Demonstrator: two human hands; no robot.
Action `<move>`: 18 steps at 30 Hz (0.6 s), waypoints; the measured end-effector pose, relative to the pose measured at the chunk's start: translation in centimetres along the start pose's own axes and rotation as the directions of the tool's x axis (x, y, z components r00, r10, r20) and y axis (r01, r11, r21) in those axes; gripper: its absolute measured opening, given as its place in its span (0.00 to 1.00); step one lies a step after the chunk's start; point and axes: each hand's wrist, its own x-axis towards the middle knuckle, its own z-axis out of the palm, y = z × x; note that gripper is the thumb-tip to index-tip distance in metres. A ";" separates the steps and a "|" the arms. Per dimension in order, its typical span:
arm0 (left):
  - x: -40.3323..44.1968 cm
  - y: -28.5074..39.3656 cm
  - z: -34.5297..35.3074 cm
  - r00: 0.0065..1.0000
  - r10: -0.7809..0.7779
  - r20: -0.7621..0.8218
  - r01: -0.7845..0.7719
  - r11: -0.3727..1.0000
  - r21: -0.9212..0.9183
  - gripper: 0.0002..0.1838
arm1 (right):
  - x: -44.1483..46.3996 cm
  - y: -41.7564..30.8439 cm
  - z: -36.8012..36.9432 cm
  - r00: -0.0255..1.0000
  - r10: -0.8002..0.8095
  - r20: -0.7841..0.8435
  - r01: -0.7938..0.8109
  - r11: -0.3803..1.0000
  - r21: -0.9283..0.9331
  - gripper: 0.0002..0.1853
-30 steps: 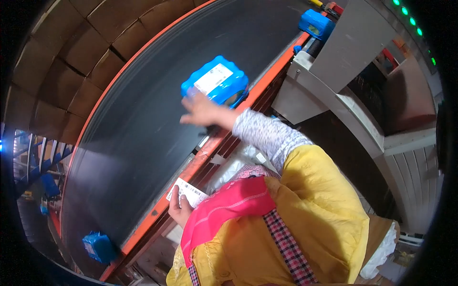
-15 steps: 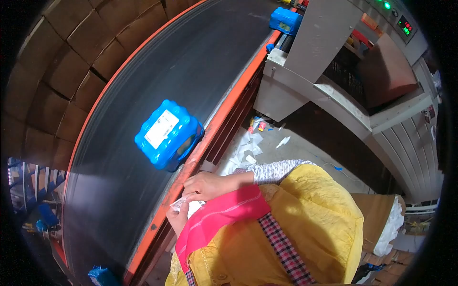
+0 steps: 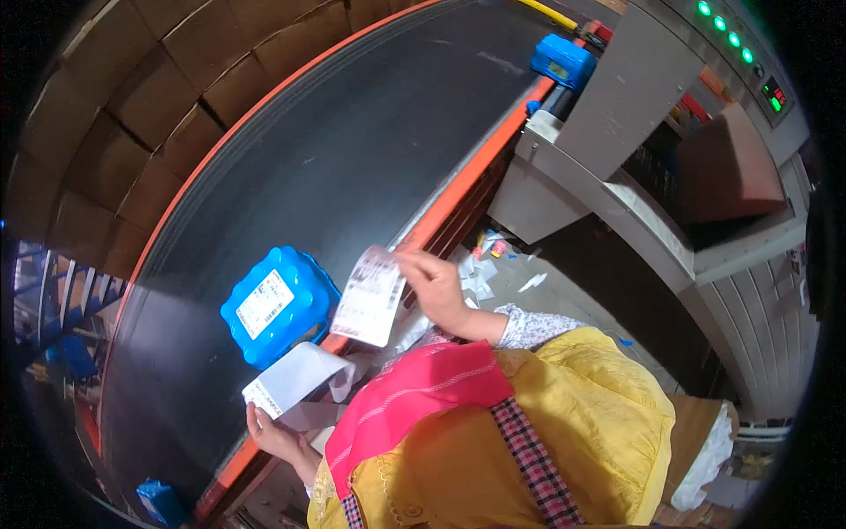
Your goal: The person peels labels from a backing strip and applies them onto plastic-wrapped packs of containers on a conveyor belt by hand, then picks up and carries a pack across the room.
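My right hand (image 3: 438, 289) pinches a printed label (image 3: 370, 297) by its upper edge, holding it above the conveyor's orange rail. Lower left, my left hand (image 3: 278, 438) grips a curling strip of label paper (image 3: 295, 379) by its near end, where a barcode shows. The strip's far part bends down toward my lap and is partly hidden. Just beyond both papers, a blue-wrapped pack (image 3: 280, 304) sits on the black conveyor belt (image 3: 352, 132), close to the rail. A white label is stuck on its top.
A second blue pack (image 3: 562, 62) is by the grey machine (image 3: 608, 97) with green lights. Another blue pack (image 3: 161, 502) lies at the belt's lower end. Cardboard boxes (image 3: 163, 79) are stacked along the far side. Paper scraps (image 3: 480, 278) litter the floor.
My hands, close together before, have moved apart: the right up with the label, the left down and left with the strip. The near pack appears further down and left in view.
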 end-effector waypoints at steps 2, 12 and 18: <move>0.6 0.5 -1.6 0.998 0.044 -0.039 -0.045 0.999 -0.024 0.20 | 0.6 0.7 -0.5 0.998 -0.043 -0.048 0.043 0.999 0.006 0.11; -3.1 2.9 1.3 0.939 0.344 0.018 -0.341 0.920 0.193 0.25 | -0.6 2.0 -0.2 0.980 0.127 0.151 -0.148 0.980 0.136 0.15; -3.9 3.8 4.9 0.947 0.232 0.223 -0.284 0.929 0.238 0.22 | -0.8 2.3 -0.5 0.983 0.120 0.138 -0.137 0.983 0.122 0.16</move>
